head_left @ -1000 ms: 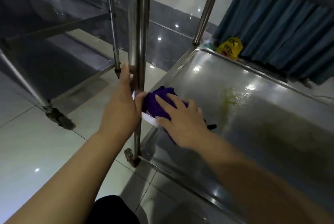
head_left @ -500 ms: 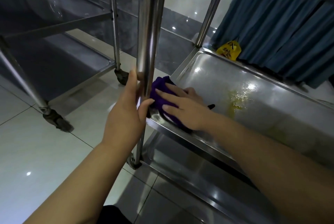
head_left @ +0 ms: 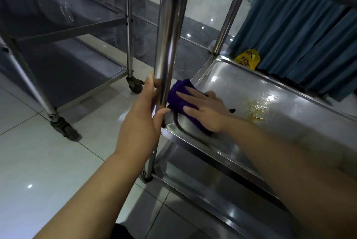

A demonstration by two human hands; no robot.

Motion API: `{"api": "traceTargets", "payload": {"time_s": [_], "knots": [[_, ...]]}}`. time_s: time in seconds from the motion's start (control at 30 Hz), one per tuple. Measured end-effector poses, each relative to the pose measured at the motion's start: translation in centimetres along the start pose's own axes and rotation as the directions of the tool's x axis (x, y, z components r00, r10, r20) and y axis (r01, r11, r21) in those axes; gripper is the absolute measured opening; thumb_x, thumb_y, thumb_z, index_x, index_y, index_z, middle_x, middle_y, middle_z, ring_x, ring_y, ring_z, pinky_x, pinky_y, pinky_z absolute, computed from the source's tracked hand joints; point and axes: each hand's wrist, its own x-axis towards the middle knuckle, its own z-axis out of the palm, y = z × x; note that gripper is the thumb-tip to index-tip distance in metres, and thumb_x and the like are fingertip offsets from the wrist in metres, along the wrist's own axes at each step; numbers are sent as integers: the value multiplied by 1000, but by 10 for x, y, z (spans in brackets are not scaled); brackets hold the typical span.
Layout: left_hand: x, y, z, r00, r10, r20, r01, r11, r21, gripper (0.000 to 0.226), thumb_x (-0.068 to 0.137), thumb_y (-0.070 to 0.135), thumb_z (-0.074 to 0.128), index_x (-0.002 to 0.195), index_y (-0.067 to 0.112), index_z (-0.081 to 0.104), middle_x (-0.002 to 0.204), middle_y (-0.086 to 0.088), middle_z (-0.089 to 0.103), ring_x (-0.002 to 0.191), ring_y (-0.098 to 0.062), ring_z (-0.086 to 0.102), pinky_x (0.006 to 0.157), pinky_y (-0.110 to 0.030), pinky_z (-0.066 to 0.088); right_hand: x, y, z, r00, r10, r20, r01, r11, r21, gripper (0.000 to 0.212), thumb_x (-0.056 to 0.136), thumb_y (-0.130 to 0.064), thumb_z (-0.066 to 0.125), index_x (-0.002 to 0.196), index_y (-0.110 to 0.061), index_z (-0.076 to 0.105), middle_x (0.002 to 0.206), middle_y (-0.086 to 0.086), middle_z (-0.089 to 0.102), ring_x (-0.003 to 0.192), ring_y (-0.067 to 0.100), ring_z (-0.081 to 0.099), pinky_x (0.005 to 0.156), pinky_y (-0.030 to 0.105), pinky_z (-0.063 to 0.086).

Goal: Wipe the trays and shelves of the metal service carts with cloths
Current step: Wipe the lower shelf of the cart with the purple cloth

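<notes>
A steel cart tray (head_left: 241, 88) fills the right half of the head view. My right hand (head_left: 206, 110) lies flat on a purple cloth (head_left: 178, 94) and presses it into the tray's near left corner. My left hand (head_left: 142, 123) is wrapped around the cart's upright steel post (head_left: 170, 32), just left of the cloth. A yellowish greasy smear (head_left: 257, 110) and a small black speck (head_left: 232, 110) sit on the tray to the right of my hand. A lower shelf (head_left: 202, 186) of the same cart shows beneath the tray.
A second steel cart (head_left: 58, 26) on castors stands to the left on the glossy tiled floor (head_left: 38, 161). Blue pleated cloth (head_left: 301, 32) hangs at the back right, with a yellow bag (head_left: 247, 59) at its foot behind the tray.
The view has risen and shifted, so the middle tray now shows above the lower shelf. My right hand keeps the cloth in the tray's corner; my left hand stays on the post.
</notes>
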Motion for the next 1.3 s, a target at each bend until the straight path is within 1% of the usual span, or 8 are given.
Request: {"api": "traceTargets", "payload": {"time_s": [0.17, 0.33, 0.4, 0.5, 0.63, 0.8, 1.0, 1.3], "knots": [[2, 6, 4, 996, -83, 14, 83, 996, -13, 81, 89, 25, 58, 144, 44, 2, 141, -4, 46, 121, -21, 51, 99, -40, 40, -23, 63, -15, 894, 447, -27, -440, 866, -236, 44, 101, -29, 31, 145, -31, 26, 160, -4, 2, 141, 32, 10, 108, 51, 22], [-10, 20, 13, 982, 2, -187, 30, 985, 173, 83, 81, 10, 69, 144, 22, 17, 131, -15, 32, 104, -11, 36, 89, -29, 36, -29, 60, -11, 794, 607, -43, -608, 793, -38, 49, 99, -44, 22, 147, -41, 13, 158, -7, 8, 132, 42, 18, 103, 55, 22], [-16, 25, 21, 925, 292, -242, -193, 912, 362, 73, 75, 9, 70, 136, 14, 29, 121, -11, 30, 104, -26, 34, 88, -35, 35, -31, 58, -13, 800, 599, -40, -600, 798, -48, 49, 99, -45, 22, 147, -41, 14, 158, -8, 6, 133, 42, 16, 104, 55, 21], [-12, 28, 37, 839, 543, 43, -497, 731, 468, 46, 74, 7, 69, 118, 2, 53, 110, -20, 52, 99, -33, 47, 85, -40, 41, -37, 49, -15, 815, 580, -2, -580, 815, -7, 48, 99, -47, 20, 147, -43, 14, 159, -10, 4, 135, 41, 14, 106, 55, 20], [-5, 21, 47, 814, 239, 529, -492, 768, 411, 24, 94, 21, 48, 102, 7, 66, 112, -12, 61, 109, -28, 55, 97, -40, 44, -81, 25, -4, 934, 357, 26, -357, 934, 20, 47, 96, -59, 17, 142, -57, 7, 157, -18, 4, 129, 30, 19, 98, 43, 23], [-7, 20, 50, 845, 140, 517, -389, 823, 414, 30, 95, 22, 44, 99, 3, 68, 108, -13, 64, 96, -32, 61, 83, -37, 49, -142, 57, -7, 984, 175, 16, -176, 981, 84, 43, 87, -69, 15, 128, -74, 3, 153, -25, 9, 119, 9, 19, 84, 21, 12], [-6, 29, 57, 880, 109, 462, -334, 833, 440, 28, 95, 25, 41, 99, 6, 62, 98, -11, 61, 92, -33, 57, 72, -35, 43, -111, 110, -18, 637, 771, -7, -771, 637, 21, 53, 97, -52, 17, 148, -42, 7, 160, -3, 2, 142, 39, 6, 110, 59, 12], [-8, 24, 52, 876, 104, 471, -308, 872, 381, 34, 96, 24, 41, 102, 2, 67, 111, -14, 64, 99, -35, 61, 78, -43, 52, -183, 38, -8, 984, 173, 32, -175, 982, 64, 38, 93, -63, 19, 130, -67, 8, 150, -26, 6, 130, 20, 26, 94, 25, 17]]}}
